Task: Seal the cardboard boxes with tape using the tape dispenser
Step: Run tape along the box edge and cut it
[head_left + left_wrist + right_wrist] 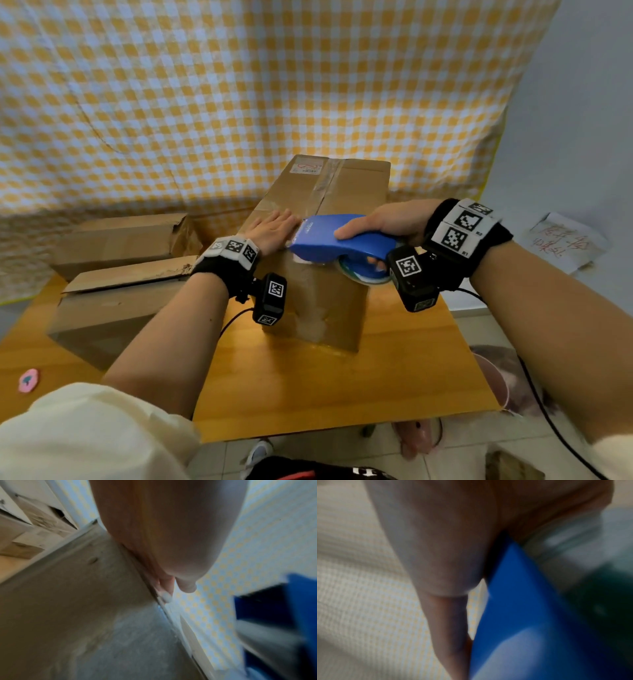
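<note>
A long cardboard box [346,181] lies on the wooden table [325,383], running away from me, with clear tape along its top seam. My left hand [274,228] presses flat on the near left of the box top, fingers straight. My right hand [383,222] grips the blue tape dispenser [329,240], which rests on the near edge of the box just right of the left hand. The tape roll [363,272] hangs under it. In the left wrist view the box side [77,615] and the blue tape dispenser [300,608] show blurred. The right wrist view shows the dispenser [522,615] against my palm.
Two more cardboard boxes [116,240] [113,315] sit on the left of the table, the nearer one with a loose flap. A yellow checked cloth [239,85] hangs behind. A pink sticker [29,380] lies at the table's left edge. Paper [565,243] lies on the floor at right.
</note>
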